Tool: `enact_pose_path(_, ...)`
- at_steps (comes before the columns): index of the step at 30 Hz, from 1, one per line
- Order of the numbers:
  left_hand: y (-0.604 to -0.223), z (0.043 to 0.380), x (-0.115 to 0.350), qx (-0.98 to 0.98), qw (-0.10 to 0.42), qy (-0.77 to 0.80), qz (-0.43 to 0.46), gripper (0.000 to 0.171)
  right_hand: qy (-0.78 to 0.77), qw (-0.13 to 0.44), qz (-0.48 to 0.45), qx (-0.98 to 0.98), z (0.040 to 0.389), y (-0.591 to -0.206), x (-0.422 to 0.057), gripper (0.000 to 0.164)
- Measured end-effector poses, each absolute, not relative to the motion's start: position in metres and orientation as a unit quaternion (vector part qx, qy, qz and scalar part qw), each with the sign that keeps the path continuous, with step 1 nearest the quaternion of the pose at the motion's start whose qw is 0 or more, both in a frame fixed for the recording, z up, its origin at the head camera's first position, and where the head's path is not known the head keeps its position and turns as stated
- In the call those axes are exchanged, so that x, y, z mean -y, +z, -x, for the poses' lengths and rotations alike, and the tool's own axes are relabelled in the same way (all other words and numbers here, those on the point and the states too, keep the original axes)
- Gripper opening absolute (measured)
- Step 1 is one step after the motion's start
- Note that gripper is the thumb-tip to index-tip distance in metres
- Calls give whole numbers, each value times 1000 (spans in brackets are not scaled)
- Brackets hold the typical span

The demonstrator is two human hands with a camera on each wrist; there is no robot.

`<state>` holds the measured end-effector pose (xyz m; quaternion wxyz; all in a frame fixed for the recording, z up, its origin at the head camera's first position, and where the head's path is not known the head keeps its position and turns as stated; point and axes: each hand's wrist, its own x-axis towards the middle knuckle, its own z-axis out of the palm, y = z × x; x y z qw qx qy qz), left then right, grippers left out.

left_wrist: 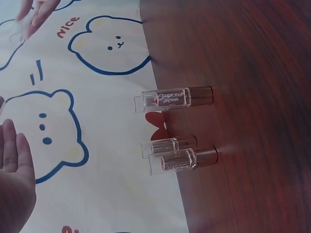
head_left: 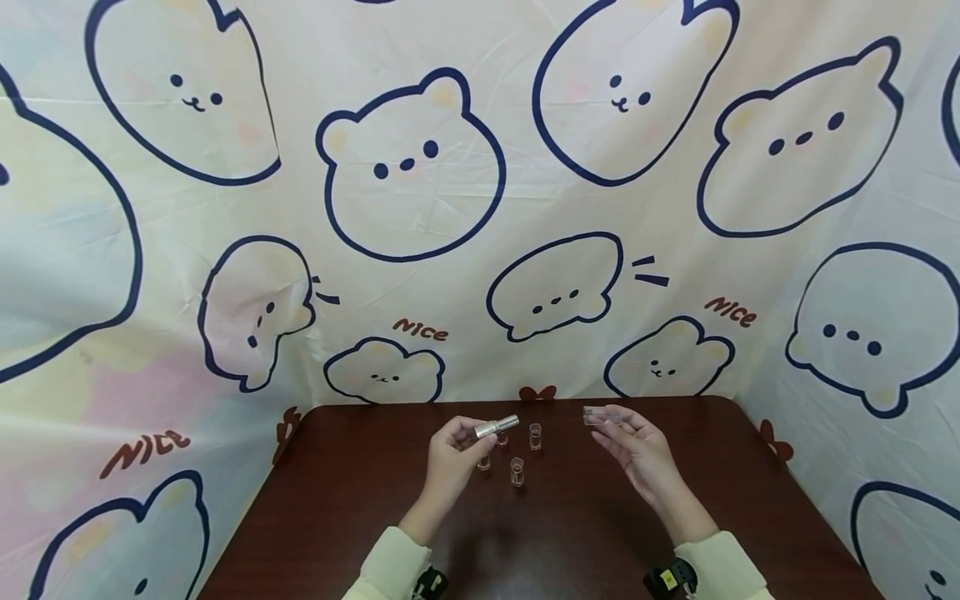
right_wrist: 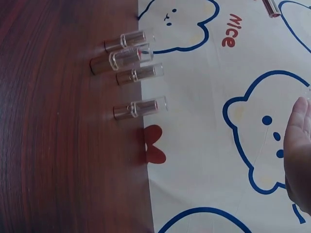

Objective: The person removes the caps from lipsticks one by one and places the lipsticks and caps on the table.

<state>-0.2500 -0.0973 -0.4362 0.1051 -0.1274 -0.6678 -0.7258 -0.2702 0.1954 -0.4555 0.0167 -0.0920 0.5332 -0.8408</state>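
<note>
My left hand (head_left: 450,458) grips a slim silver lipstick tube (head_left: 497,427), tilted up to the right above the table. Across from it, my right hand (head_left: 637,454) pinches a clear cap (head_left: 597,416), apart from the tube. Between and below the hands, several lipsticks with clear caps stand upright, among them one at the back (head_left: 536,437) and one nearer me (head_left: 517,472). Part of this group hides behind my left hand in the head view. The right wrist view shows the held tube (right_wrist: 272,8) at its top edge; my right hand (right_wrist: 299,155) is partly cut off there.
The dark brown wooden table (head_left: 570,533) reaches back to a pale cloth (head_left: 465,292) printed with bear outlines, which hangs behind and on both sides. In the right wrist view, the lipsticks (right_wrist: 136,108) stand close together. Wrist cameras (head_left: 671,577) sit at both cuffs.
</note>
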Motion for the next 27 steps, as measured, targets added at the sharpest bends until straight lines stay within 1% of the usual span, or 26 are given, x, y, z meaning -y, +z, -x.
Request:
enact_pose_path(1, -439, 252, 98, 665, 105, -728, 127, 19, -840, 15, 91, -535, 270, -456, -197, 30)
enact_pose_path(8, -462, 267, 102, 657, 114, -737, 112, 21, -833, 5, 98, -544, 270, -460, -211, 43)
enact_pose_path(12, -462, 266, 103, 660, 130, -730, 118, 22, -831, 0, 106, -546, 271, -462, -217, 39)
enact_pose_path(16, -463, 266, 105, 664, 137, -726, 117, 25, -831, 1, 107, -546, 270, -463, -223, 31)
enact_pose_path(21, -465, 268, 108, 675, 139, -716, 109, 29, -834, 1, 96, -544, 270, -463, -232, 30)
enact_pose_path(27, -446, 254, 109, 683, 143, -706, 119, 29, -823, -4, 91, -561, 272, -465, -245, 32)
